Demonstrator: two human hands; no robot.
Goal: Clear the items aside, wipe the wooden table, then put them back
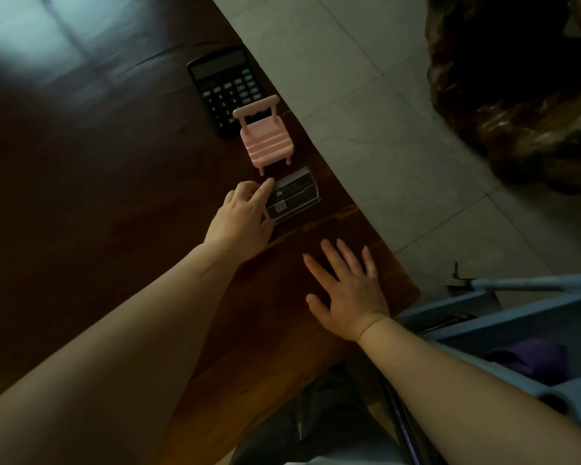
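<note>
A dark wooden table (98, 196) fills the left of the view. Along its right edge lie a black calculator (223, 90), a small pink toy chair (265, 135) and a clear plastic card box (294, 196). My left hand (245, 216) grips the left side of the card box, with the index finger on its top and the thumb at its near end. My right hand (346, 290) lies flat on the table nearer to me, fingers spread, holding nothing.
Pale floor tiles (366, 95) lie beyond the table's right edge. A large dark carved wooden mass (524, 95) stands at the upper right. A blue-grey cart (517, 330) with a purple cloth (534, 359) in it sits at the lower right.
</note>
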